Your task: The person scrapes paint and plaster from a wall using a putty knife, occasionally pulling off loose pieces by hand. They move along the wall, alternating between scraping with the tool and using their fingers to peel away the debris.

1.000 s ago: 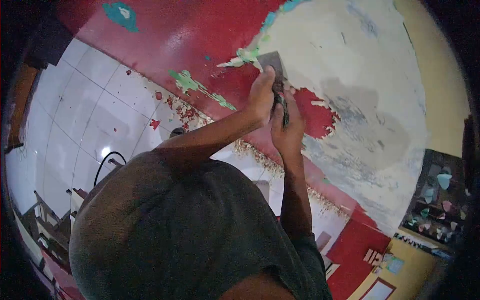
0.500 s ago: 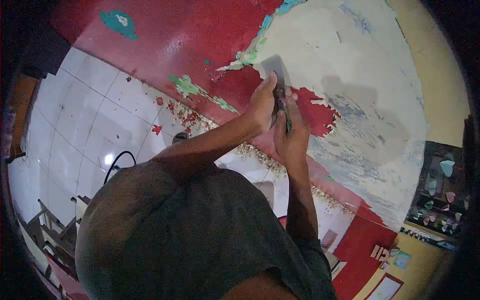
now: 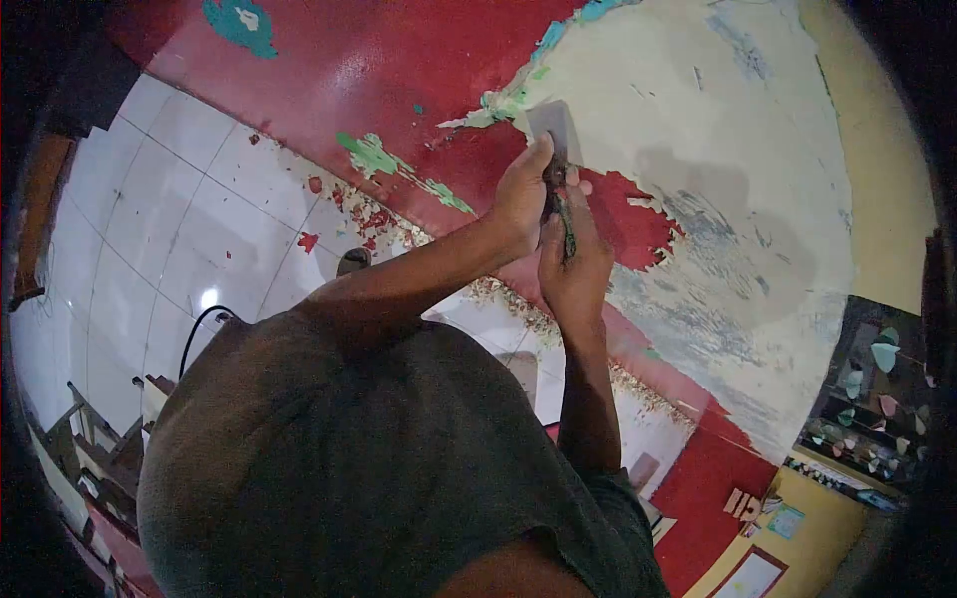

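Observation:
My left hand point(image 3: 522, 194) is closed on a scraper, its thumb pressed along the base of the blade. The scraper point(image 3: 551, 122) has a wide, flat grey blade that lies against the wall at the border of red and pale surface. Lower down, my right hand point(image 3: 580, 261) wraps round the dark, greenish handle, and its fingertips come close to the left hand. Around the hands the wall point(image 3: 688, 120) shows a large bare cream patch, a scraped grey area to the right, and remaining red paint point(image 3: 439, 60) with ragged edges.
Paint flakes point(image 3: 498, 299) lie along the foot of the wall on white floor tiles point(image 3: 224, 214). Green and teal spots show through the red. A dark panel with leaf shapes point(image 3: 862, 399) stands at right. Wooden furniture point(image 3: 95, 429) is at lower left, a black cable point(image 3: 189, 339) nearby.
The view has shifted slightly. Both hands stay on the scraper, with the blade a little higher in view and still against the wall.

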{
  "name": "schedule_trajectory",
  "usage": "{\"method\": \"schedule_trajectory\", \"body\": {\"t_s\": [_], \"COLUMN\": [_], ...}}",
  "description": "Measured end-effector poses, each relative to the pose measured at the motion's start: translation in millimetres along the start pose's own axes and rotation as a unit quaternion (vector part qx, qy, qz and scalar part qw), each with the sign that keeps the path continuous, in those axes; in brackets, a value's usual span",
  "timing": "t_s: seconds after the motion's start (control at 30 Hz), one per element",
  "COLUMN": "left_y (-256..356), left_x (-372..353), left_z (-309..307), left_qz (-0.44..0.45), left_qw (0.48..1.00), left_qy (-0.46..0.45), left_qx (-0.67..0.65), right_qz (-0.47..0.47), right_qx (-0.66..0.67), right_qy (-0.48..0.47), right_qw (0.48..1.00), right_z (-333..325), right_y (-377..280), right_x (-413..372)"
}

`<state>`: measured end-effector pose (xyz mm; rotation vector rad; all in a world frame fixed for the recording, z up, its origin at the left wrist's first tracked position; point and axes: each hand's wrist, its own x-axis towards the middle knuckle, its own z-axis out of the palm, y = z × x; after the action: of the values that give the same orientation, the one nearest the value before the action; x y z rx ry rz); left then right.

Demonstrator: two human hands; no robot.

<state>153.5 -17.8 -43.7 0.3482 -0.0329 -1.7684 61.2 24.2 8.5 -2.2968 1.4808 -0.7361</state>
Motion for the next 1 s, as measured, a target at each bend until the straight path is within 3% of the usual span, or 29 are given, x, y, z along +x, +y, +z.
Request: {"method": "schedule_trajectory", "body": {"t_s": [0.2,0.3,0.4,0.5,0.6,0.7,0.8,0.9,1.0], "left_y": [3,1,10,1,1,3,6,10,2], "left_x": [8,6,7,6,2,7,-3,2,9], "left_z": [-2,-9,-11,-5,-4,-10,3,-3,-8], "left_qz": [0.025,0.008,-0.019,-0.043,-0.026,-0.038,-0.025,-0.014,0.028], "left_qw": [0.999,1.000,0.999,0.997,1.000,0.999,0.998,0.999,0.998], "left_qy": [0.033,0.002,-0.022,0.041,0.005,-0.018,0.031,0.039,-0.056], "left_qx": [0.034,-0.018,0.023,-0.050,-0.004,0.000,-0.040,-0.022,-0.028], "right_qz": [-0.048,-0.009,-0.043,-0.042,-0.079,0.016,-0.046,-0.014,0.014], "right_qx": [-0.011,0.042,-0.001,-0.026,-0.001,-0.026,-0.027,-0.028,-0.023], "right_qy": [0.032,-0.005,0.032,0.013,0.051,0.015,0.031,-0.005,-0.020], "right_qw": [0.998,0.999,0.999,0.999,0.996,0.999,0.998,1.000,0.999], "right_z": [10,2,11,7,8,7,3,5,0], "right_y": [10,1,6,8,10,-4,-3,-6,-3], "right_x": [7,1,7,2,2,4,0,7,11]}}
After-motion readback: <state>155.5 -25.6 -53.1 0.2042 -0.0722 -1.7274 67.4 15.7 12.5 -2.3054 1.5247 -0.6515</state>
